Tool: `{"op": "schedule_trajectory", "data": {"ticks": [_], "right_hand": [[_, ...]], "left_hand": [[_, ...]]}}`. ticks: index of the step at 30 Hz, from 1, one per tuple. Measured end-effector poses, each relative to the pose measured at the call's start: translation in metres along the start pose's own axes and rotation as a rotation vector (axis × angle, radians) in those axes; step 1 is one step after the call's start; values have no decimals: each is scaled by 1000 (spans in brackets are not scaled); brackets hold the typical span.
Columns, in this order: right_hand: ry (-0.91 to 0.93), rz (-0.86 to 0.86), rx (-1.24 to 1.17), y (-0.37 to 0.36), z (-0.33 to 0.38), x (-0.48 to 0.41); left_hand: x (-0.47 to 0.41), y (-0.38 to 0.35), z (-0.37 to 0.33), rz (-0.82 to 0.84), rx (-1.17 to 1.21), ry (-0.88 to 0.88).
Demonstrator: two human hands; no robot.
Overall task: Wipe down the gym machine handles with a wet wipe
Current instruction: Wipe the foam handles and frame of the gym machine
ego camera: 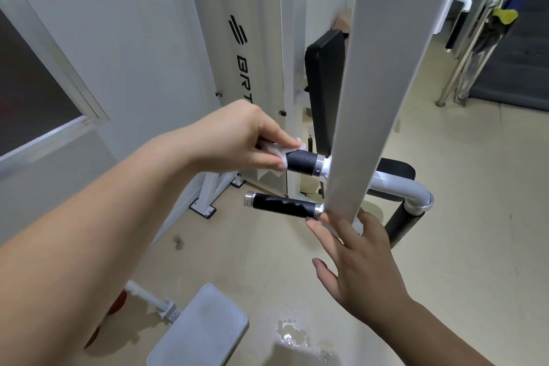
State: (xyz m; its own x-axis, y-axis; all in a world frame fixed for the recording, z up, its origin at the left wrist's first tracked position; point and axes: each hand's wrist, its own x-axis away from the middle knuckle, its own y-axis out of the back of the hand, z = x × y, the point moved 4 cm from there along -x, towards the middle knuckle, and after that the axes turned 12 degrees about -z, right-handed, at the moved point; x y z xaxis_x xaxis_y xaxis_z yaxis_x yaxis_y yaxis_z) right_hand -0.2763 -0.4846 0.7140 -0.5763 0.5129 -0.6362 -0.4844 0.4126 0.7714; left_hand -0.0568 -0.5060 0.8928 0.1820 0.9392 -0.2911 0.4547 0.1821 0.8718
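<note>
Two black handles stick out leftward from a white upright bar (374, 98) of the gym machine. My left hand (237, 135) grips a white wet wipe (282, 154) wrapped round the free end of the upper handle (303, 162). The lower handle (282, 205) is bare, with wet streaks and a chrome end cap. My right hand (356, 258) rests with straight fingers against the foot of the white bar, just right of the lower handle, and holds nothing.
A black back pad (323, 89) and a black seat (395, 168) sit behind the bar. The white weight-stack cover (240, 47) stands at the back. A grey footplate (205, 327) lies low in front. Water glistens on the floor (291, 333). Steel railings (475, 47) stand far right.
</note>
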Motion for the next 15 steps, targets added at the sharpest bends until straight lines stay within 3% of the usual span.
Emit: {"op": "schedule_trajectory", "data": {"ticks": [4,12,15], "right_hand": [[-1,10,0,-1,-5,0],[41,0,-15,2,1,5],[10,4,-2,1,-3,9]], "left_hand": [[-5,-12,-9,-51,-27,-55],[7,16,18,-12,-56,54],[-4,2,1,4,-34,-57]]}}
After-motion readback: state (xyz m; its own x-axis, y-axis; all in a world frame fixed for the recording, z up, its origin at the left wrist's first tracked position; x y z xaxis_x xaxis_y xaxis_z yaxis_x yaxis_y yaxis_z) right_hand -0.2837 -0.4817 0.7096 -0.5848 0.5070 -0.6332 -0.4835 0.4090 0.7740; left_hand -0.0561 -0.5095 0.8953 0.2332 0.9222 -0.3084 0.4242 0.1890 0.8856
